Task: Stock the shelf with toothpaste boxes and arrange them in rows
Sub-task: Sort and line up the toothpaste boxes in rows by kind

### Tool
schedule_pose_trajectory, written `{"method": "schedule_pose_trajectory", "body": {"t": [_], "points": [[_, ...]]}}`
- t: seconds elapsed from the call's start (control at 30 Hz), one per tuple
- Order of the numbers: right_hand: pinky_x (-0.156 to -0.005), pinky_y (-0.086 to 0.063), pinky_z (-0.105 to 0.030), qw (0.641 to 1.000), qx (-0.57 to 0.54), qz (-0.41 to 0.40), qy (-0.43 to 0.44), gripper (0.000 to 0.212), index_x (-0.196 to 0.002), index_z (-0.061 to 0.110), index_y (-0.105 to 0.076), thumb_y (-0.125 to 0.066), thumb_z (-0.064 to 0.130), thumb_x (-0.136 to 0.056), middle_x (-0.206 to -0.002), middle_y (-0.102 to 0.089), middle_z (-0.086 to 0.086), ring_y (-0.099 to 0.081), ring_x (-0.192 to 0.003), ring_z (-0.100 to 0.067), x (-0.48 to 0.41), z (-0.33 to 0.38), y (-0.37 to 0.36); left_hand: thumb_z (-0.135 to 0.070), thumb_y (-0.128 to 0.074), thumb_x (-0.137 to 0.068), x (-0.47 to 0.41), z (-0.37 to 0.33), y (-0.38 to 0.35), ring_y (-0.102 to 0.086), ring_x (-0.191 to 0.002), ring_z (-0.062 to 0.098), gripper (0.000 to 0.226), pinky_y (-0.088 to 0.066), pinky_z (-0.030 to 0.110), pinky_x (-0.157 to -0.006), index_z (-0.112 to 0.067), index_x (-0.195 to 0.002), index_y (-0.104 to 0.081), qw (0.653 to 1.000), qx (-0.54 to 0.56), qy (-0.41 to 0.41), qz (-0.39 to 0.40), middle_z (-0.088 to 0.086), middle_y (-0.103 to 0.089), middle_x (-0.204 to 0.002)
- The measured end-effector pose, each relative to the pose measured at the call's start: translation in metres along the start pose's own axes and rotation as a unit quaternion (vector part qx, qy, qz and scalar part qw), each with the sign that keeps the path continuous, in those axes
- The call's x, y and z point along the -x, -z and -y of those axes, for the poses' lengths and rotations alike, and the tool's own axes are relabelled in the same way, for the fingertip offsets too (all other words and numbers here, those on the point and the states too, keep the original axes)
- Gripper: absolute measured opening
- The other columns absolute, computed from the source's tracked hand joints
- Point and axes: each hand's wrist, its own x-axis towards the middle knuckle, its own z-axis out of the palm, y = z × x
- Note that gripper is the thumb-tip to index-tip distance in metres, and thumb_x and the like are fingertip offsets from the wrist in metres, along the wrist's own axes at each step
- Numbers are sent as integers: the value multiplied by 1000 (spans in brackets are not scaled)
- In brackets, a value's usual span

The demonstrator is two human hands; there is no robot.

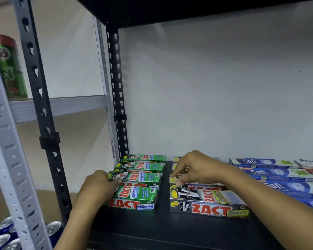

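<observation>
So right next to the black shelf post [118, 105], the green Whitening boxes [143, 166] sit in a row on the shelf board [170, 230]. The left hand [98, 188] has its fingers curled round the end of one mid-row. Further right of the post, the right hand [193, 168] pinches the end of a silver Smokers box [206, 185] behind the front one. The blue Safi boxes [271, 173] lie farthest from the post.

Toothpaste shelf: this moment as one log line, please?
left hand: grips green Zact box end | right hand: pinches black Zact box end | blue Safi boxes: rowed at right, untouched
</observation>
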Motion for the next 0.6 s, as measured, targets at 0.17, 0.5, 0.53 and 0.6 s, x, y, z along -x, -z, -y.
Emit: {"method": "schedule_pose_trajectory", "body": {"t": [0.17, 0.5, 0.53, 0.6], "points": [[-76, -54, -25, 1000, -10, 13, -17, 34, -109, 36, -75, -79, 45, -76, -99, -72, 14, -66, -87, -3, 40, 3, 8, -51, -67, -87, 12, 2, 1, -66, -71, 15, 34, -54, 30, -62, -17, -91, -64, 1000, 8, -5, -21, -1, -69, -80], [-64, -38, -18, 998, 58, 39, -8, 34, -112, 31, -74, -79, 34, -79, -74, -53, 24, -58, -77, -3, 63, 16, -2, -52, -67, -88, 27, -3, 1, -65, -66, 15, 39, -43, 27, -51, -13, -87, -64, 999, 1, 4, -49, 2, -69, -76], [-65, -39, -18, 998, 61, 35, -9, 34, -112, 31, -74, -79, 34, -79, -75, -53, 24, -59, -79, -5, 63, 15, -4, -51, -67, -88, 28, -4, 1, -65, -65, 15, 38, -42, 27, -50, -13, -87, -64, 999, 3, 4, -50, 2, -68, -76], [-67, -41, -19, 998, 59, 27, -6, 33, -111, 31, -75, -80, 33, -79, -78, -56, 23, -61, -82, -6, 63, 13, -5, -50, -68, -88, 28, -5, 0, -64, -65, 15, 38, -42, 26, -50, -13, -87, -63, 999, 6, 5, -53, 2, -68, -76]]}}
